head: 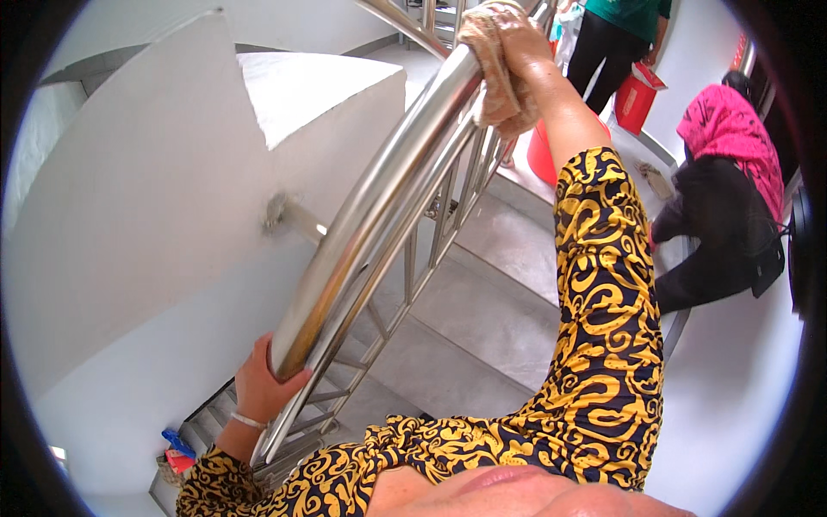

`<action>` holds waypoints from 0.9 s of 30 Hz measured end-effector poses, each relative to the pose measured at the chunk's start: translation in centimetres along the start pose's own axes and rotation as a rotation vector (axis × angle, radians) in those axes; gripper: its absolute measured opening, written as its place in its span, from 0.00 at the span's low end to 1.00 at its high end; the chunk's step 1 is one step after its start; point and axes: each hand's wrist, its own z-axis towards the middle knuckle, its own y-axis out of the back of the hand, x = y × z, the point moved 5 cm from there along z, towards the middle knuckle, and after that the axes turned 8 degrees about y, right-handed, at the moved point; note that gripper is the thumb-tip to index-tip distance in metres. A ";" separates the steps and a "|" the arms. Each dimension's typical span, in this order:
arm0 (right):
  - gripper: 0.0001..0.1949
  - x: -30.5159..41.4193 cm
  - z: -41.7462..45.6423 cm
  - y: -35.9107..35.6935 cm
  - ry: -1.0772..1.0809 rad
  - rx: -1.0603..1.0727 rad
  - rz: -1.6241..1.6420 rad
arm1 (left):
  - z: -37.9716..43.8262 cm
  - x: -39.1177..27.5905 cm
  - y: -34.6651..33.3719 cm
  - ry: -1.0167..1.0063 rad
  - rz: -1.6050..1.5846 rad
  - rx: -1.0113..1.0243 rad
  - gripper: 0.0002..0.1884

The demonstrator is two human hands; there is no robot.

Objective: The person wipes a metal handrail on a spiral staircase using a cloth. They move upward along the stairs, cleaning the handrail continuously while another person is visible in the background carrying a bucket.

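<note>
A polished metal stair handrail (394, 174) runs diagonally from lower left up to the top of the view. My right hand (517, 39) presses a tan patterned cloth (492, 77) over the rail's upper part, with the cloth's end hanging down its side. Lower down, my left hand (265, 378) grips the same rail, thumb on one side and fingers mostly hidden behind it. Below the handrail are thinner metal rails and balusters (410, 268).
Grey stone steps (481, 304) lie right of the railing. A red bucket (544, 155) stands higher up. One person (614, 45) holds a red bag (636, 97); another person (730, 174) in pink bends at the right wall. Blue and red items (177, 446) lie at lower left.
</note>
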 end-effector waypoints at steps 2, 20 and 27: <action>0.20 -0.8 -0.4 -0.4 0.062 -0.010 -0.157 | -2.5 2.0 -1.0 0.038 0.020 -0.013 0.36; 0.09 -6.5 -6.5 -4.8 -0.582 -0.625 1.851 | -13.6 5.3 2.4 0.111 0.072 0.044 0.36; 0.09 -6.7 -9.3 -4.2 -0.571 -0.637 1.925 | -15.5 5.4 3.7 0.079 0.089 0.066 0.37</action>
